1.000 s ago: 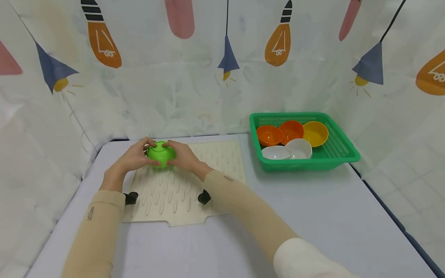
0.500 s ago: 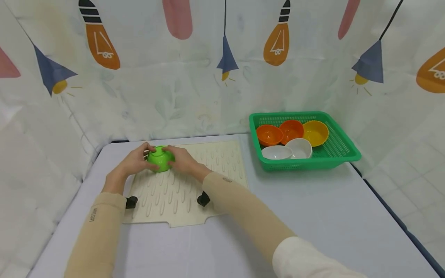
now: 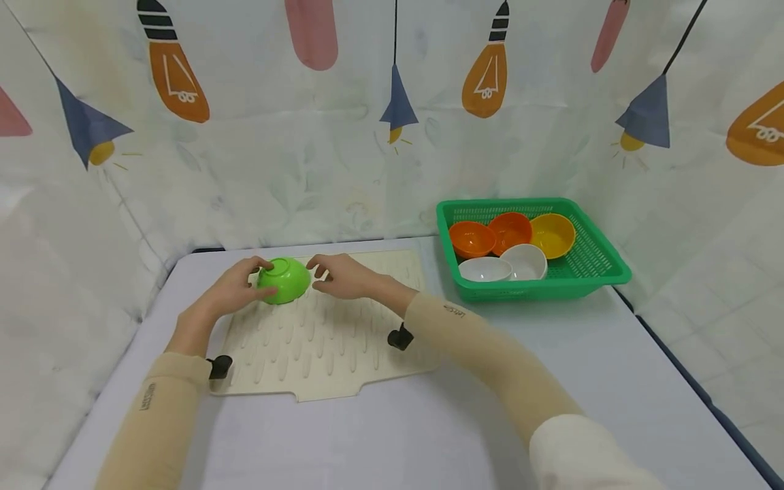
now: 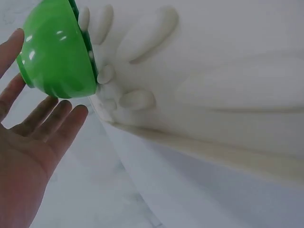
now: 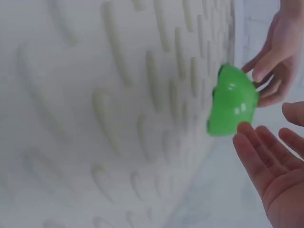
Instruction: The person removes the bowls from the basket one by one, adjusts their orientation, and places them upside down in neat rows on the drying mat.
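A green bowl [image 3: 284, 280] lies upside down on the far left part of a cream ridged draining mat [image 3: 324, 347]. My left hand [image 3: 235, 289] is at the bowl's left side, thumb and fingers loosely spread around it. In the left wrist view the fingers [image 4: 71, 124] look fairly straight, and a fingertip meets the bowl near its foot ring. On the other side, my right hand [image 3: 346, 275] is a small gap away from the bowl with nothing in it. The right wrist view shows its fingers [image 5: 254, 156] loosely extended below the green bowl [image 5: 232, 102].
A green plastic basket [image 3: 597, 262] stands at the back right, holding two orange bowls [image 3: 472, 239], a yellow bowl [image 3: 553, 235] and two white bowls [image 3: 525, 262]. A patterned curtain [image 3: 343, 170] hangs behind the table, whose cloth [image 3: 490, 381] is pale.
The green bowl has come down slightly nearer on the mat. My right hand has let go and moved right, away from it; my left hand has stayed beside it, loosening.
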`<state>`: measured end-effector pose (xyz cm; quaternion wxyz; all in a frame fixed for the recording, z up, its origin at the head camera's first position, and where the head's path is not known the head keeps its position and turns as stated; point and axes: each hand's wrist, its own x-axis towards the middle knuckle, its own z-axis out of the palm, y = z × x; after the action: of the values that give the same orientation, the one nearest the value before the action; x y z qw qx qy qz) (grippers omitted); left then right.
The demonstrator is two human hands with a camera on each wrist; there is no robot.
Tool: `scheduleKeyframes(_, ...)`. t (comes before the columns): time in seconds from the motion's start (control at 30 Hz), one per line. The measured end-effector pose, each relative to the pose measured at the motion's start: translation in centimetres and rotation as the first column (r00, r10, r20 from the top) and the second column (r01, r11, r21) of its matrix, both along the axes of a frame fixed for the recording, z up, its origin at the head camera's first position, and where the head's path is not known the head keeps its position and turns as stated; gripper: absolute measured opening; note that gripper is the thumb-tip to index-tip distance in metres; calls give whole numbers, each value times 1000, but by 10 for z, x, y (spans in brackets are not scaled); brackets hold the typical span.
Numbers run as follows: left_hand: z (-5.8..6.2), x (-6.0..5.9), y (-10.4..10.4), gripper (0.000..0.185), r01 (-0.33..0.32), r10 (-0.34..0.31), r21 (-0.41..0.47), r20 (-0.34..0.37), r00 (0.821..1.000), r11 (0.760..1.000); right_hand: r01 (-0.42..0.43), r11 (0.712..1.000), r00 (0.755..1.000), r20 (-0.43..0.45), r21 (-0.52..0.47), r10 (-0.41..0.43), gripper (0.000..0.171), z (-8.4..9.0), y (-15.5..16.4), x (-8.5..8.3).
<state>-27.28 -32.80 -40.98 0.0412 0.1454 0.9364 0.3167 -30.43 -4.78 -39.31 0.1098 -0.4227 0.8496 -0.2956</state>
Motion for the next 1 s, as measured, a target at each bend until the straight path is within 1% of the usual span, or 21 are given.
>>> scheduleKeyframes(0.07,0,4,0,59,-11,11,32,3,1000,999,-13,1000,1000,10,-27,13,40,10,14,8)
scheduleKeyframes(0.13,2,9,-1,60,-35,35,49,2,999,998,-25,998,1000,16,-60,26,39,18,28,16)
scheduleKeyframes(0.27,2,19,-7,59,-114,114,51,8,993,992,-31,993,999,30,-116,34,32,30,57,29)
scheduleKeyframes(0.37,0,24,-11,58,-173,172,60,20,985,983,-9,992,1000,27,-127,12,26,36,79,33)
scheduleKeyframes(0.47,-2,29,-14,59,-227,223,88,60,973,970,27,990,999,31,-140,-23,22,42,100,34)
scheduleKeyframes(0.53,-2,33,-18,63,-254,245,92,93,965,963,59,987,997,52,-149,-52,20,47,112,34)
scheduleKeyframes(0.63,-5,37,-24,70,-277,255,125,167,952,953,113,979,990,103,-168,-96,21,57,131,34)
scheduleKeyframes(0.7,-6,39,-29,75,-288,252,150,220,942,946,158,973,984,112,-170,-140,21,63,144,32)
scheduleKeyframes(0.8,-9,41,-37,81,-302,243,186,287,927,935,214,959,975,102,-184,-198,23,70,164,28)
scheduleKeyframes(0.9,-10,42,-42,81,-315,238,207,328,914,926,265,942,963,97,-206,-250,25,76,184,23)
scheduleKeyframes(1.0,-10,42,-46,81,-316,223,223,361,905,922,317,921,948,108,-225,-300,27,80,204,16)
